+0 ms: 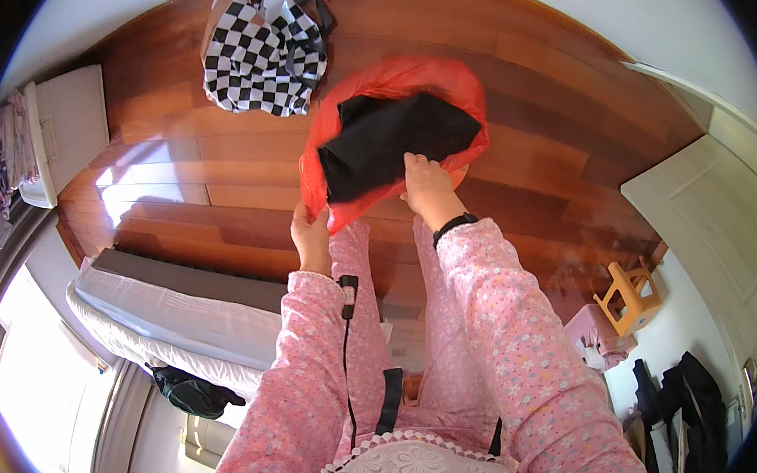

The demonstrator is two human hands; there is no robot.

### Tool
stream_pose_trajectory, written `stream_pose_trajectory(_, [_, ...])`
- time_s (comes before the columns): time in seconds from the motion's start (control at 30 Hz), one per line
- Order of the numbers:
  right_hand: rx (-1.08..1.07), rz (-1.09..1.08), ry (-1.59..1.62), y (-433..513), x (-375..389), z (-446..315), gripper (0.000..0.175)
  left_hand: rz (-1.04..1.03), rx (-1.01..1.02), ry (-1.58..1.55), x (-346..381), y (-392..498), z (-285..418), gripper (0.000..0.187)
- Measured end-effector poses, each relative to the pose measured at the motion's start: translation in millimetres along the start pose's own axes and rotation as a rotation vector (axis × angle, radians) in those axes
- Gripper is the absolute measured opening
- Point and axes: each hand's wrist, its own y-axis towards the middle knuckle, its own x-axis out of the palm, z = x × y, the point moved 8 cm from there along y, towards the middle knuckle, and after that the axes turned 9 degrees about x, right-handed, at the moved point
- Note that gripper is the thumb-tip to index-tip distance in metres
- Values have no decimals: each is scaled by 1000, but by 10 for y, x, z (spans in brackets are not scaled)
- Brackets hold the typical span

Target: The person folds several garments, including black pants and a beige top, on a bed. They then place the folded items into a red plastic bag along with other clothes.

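Note:
A red plastic bag [401, 75] is spread wide in front of my legs, above the wooden floor. Black folded cloth [392, 141] lies across the bag's mouth. My left hand [312, 234] pinches the near left rim of the bag between thumb and fingers. At the cloth's near right edge, my right hand [428, 184] grips the black cloth, with the red plastic close beside and below the fingers. How much of the cloth sits inside the bag cannot be told.
A black-and-white checkered bag [262, 57] lies on the floor at the upper left. A bed [179, 314] stands at the lower left. On the right are a white door [707, 216], an orange plastic stool [628, 297] and a pink container [594, 330]; dark clothes [692, 408] are below.

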Motion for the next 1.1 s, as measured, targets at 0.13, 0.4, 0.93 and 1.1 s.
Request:
stream_pose_trajectory(0.13, [-45, 78, 306, 3, 272, 193, 28, -42, -15, 285, -220, 171, -98, 32])
stream_pose_trajectory(0.4, [251, -327, 4, 371, 969, 1229, 24, -120, -137, 73, -51, 162, -92, 20])
stream_pose_trajectory(0.93, [391, -486, -541, 672, 1137, 1865, 29, -39, -72, -56, -288, 53, 714, 18])
stream_pose_trajectory(1.1, [215, -496, 519, 185, 863, 1188, 41, -413, -46, 337, 585, -217, 802, 29])
